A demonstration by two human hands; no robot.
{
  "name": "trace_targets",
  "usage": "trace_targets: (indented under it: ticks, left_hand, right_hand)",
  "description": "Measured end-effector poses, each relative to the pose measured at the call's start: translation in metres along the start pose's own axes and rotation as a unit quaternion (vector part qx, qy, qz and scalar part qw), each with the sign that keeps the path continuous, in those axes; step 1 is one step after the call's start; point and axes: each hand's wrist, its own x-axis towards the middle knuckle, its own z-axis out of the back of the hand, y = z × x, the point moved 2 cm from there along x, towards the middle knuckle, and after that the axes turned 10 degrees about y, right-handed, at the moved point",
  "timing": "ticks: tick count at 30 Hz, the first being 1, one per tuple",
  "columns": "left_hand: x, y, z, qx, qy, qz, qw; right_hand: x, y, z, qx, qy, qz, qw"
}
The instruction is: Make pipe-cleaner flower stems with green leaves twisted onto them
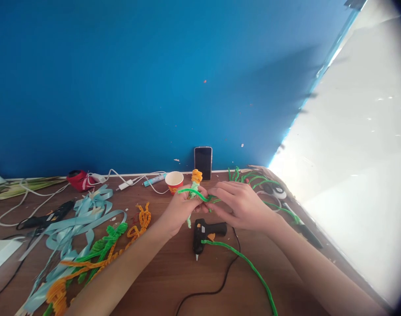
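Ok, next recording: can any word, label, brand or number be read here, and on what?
Nothing can be read.
The paper cup has red and yellow print, too small to read.
The black glue gun has an orange label, too blurred to read.
The pale blue tube has markings, too blurred to read.

Orange-topped green pipe-cleaner flower (194, 186)

left hand (182, 210) and right hand (240, 205) around an orange-and-green pipe-cleaner flower (194, 186)

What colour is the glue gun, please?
The glue gun is black and orange, best in head view.
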Motion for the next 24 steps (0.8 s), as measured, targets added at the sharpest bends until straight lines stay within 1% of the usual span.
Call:
trace_targets:
  ticks: [3,6,9,12,14,16,19,21,24]
  left_hand:
    - [0.0,-0.001,0.0,0.013,0.004,-0.01,1.0]
    - [0.0,-0.003,-0.002,0.018,0.023,-0.019,0.999]
    - [-0.002,-0.004,-0.005,0.009,0.038,-0.018,0.999]
    - [-0.003,-0.004,-0.005,-0.014,0.034,-0.009,0.999]
    - [-0.003,-0.003,-0.004,-0.029,0.034,0.009,0.999]
    - [-0.003,-0.002,-0.004,-0.049,0.042,0.027,0.998]
    - [-0.003,0.0,-0.003,-0.072,0.053,0.035,0.995]
    - [-0.003,0.003,-0.004,-0.082,0.055,0.037,0.994]
    - [-0.001,0.009,-0.004,-0.103,0.056,0.048,0.992]
  right_hand:
    - [0.0,0.001,-0.002,-0.003,-0.008,-0.026,1.0]
    - [0.001,0.002,-0.005,0.008,-0.013,-0.044,0.999]
    - [0.001,0.002,-0.006,0.044,0.005,-0.05,0.998]
    - [0.0,0.001,-0.006,0.045,0.023,-0.041,0.998]
    - [0.0,-0.001,-0.007,0.025,0.033,-0.032,0.999]
    - [0.0,-0.002,-0.007,-0.007,0.034,-0.009,0.999]
    - [0.0,-0.001,-0.008,-0.063,0.012,0.036,0.997]
    - [0.0,0.0,-0.009,-0.094,-0.005,0.045,0.995]
    - [0.0,0.0,-0.012,-0.121,-0.011,0.046,0.991]
